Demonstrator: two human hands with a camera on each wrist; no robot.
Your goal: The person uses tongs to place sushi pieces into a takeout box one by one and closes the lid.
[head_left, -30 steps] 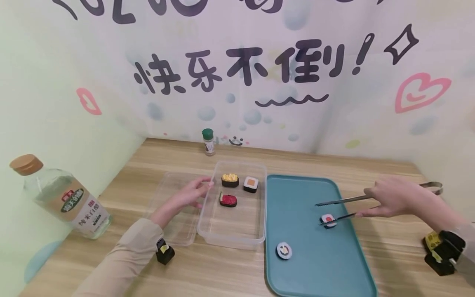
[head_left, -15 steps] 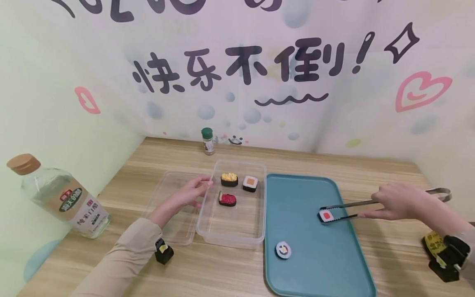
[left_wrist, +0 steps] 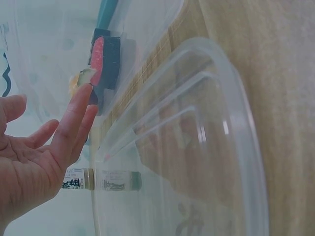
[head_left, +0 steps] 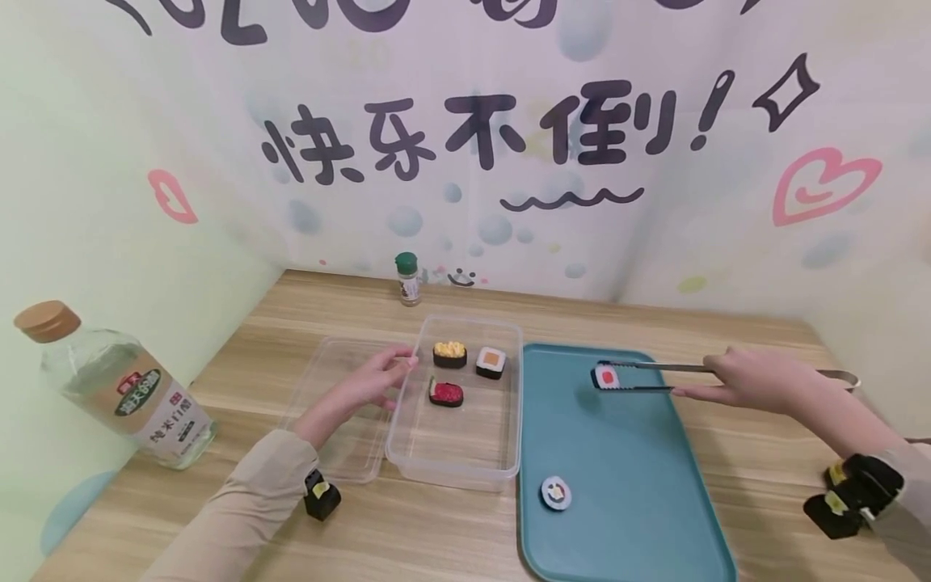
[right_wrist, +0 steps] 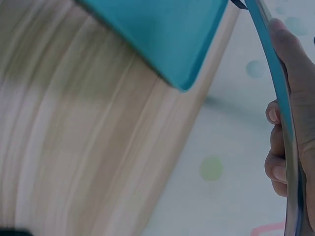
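Your right hand (head_left: 756, 380) has its fingers curled around the tongs (head_left: 669, 367), whose tips pinch the red-centred sushi piece (head_left: 606, 376) above the tray (head_left: 618, 469), right of the clear box (head_left: 465, 440). Your left hand (head_left: 371, 380) has extended fingers touching the box's left rim, likely steadying it. Inside the box sit 3 pieces: yellow-topped (head_left: 450, 354), orange-centred (head_left: 490, 361) and red-topped (head_left: 446, 393). The tray bears 1 round roll (head_left: 556, 493), right of the box's near end.
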